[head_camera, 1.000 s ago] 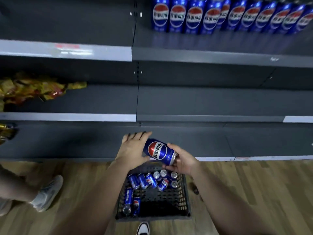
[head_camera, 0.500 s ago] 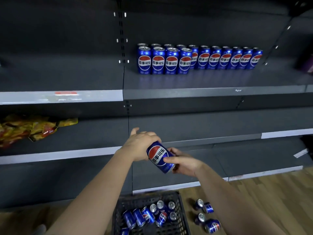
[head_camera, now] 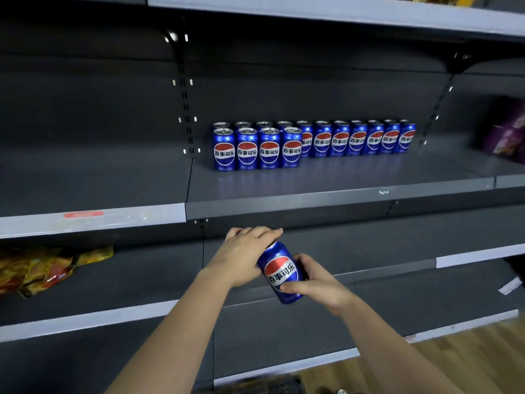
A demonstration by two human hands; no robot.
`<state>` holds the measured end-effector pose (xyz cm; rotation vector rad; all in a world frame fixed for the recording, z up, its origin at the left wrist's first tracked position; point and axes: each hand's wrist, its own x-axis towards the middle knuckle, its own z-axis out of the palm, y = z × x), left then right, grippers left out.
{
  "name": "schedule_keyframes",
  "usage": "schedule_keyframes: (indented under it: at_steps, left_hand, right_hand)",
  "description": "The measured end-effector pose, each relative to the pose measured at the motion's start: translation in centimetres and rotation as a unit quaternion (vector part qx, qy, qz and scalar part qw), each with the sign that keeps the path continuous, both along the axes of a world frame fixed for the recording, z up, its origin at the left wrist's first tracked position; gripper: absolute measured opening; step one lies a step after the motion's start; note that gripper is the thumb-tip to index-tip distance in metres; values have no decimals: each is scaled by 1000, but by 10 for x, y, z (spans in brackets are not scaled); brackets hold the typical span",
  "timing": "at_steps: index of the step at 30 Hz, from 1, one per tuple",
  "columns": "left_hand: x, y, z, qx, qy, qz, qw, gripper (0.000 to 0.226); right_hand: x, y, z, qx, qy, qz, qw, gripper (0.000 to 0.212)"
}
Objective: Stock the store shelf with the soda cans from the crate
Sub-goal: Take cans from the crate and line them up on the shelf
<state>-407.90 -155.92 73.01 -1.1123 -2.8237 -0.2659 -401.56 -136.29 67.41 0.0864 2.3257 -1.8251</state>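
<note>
Holding one blue soda can (head_camera: pixel 281 273) in mid-air between both hands, in front of the shelving and just below the front lip of the stocked shelf (head_camera: pixel 335 196). Tilting it slightly, top end up and to the left, logo toward the camera; bringing it closer to upright than half a second ago. Cupping the top end with the left hand (head_camera: pixel 244 254), fingers curled over the rim. Gripping the lower body with the right hand (head_camera: pixel 318 282), with thumb across the front and fingers wrapped behind. Carrying it higher against the shelving than before: then level with the next shelf down, now nearing the stocked one.

Seeing matching cans (head_camera: pixel 312 143) standing upright on that shelf: four in front at the left, a longer row behind running right. Filling more of the view now, after an upward tip of the camera.

Catching only a dark sliver of the crate (head_camera: pixel 255 385) at the bottom edge; no longer catching the cans inside it, nor the loose cans on the wooden floor (head_camera: pixel 468 359). Noting yellow snack packets (head_camera: pixel 51 268) lying on a lower left shelf, purple packages (head_camera: pixel 508 132) sitting far right.
</note>
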Motion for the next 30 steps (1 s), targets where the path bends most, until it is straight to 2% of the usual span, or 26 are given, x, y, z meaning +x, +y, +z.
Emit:
schedule_keyframes:
  at_steps: [6, 10, 14, 19, 23, 24, 27, 30]
  left_hand:
    - [-31, 29, 26, 22, 25, 37, 999, 81]
    - [-58, 65, 45, 87, 34, 92, 991, 66]
    - [-87, 103, 48, 83, 56, 148, 984, 52]
    - [-118, 138, 40, 78, 68, 198, 975, 52]
    - [-139, 152, 37, 69, 73, 225, 969, 44]
    - [-143, 154, 38, 67, 75, 232, 967, 47]
    - [-153, 160, 37, 64, 91, 245, 963, 75]
    - [-161, 165, 32, 66, 90, 256, 960, 82]
  right_hand:
    - [-37, 43, 24, -23, 58, -12, 998, 69]
    - [-74, 84, 59, -53, 104, -29, 993, 68]
    - [-111, 121, 89, -68, 148, -40, 986, 74]
    - [-162, 160, 106, -20, 178, -39, 983, 58]
    - [-195, 180, 106, 17, 168, -38, 985, 57]
    - [-201, 183, 105, 26, 166, -34, 985, 57]
    - [-215, 190, 100, 40, 158, -27, 986, 61]
    - [-226, 193, 95, 51, 160, -28, 985, 68]
